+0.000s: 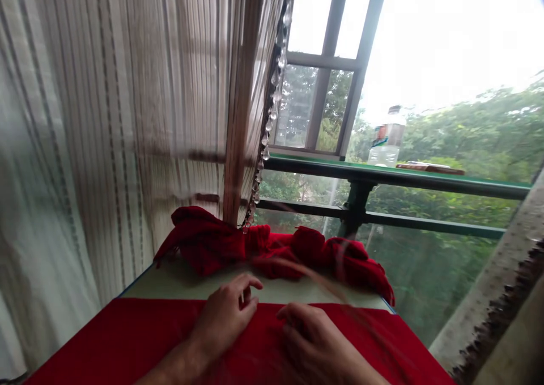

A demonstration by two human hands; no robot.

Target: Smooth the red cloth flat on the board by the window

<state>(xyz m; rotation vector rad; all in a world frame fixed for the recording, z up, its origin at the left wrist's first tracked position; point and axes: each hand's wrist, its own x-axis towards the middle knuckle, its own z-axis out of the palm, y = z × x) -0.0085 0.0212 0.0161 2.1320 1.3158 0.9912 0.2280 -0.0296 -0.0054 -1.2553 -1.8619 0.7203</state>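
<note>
My left hand (229,311) is over a red cloth (157,328) spread flat across a table. Its thumb and index finger are bent with a gap between them, and nothing shows in that gap. To the right, my right hand (312,337) is low over the same cloth, somewhat blurred. Its fingers curl inward, and whatever they may hold is hidden. A blurred, thin, pale brown strand (314,274) arcs above the right hand; I cannot tell what it is. Beyond both hands, a bunched red fabric (208,240) with fringed ends lies along the table's far edge.
A pale strip of tabletop (170,283) shows between the two red fabrics. Striped sheer curtains (182,90) with a beaded edge (274,98) hang at the left. A green railing (306,166) crosses behind, bearing a plastic bottle (386,141) and a flat brown object (429,168). Another curtain (488,277) hangs right.
</note>
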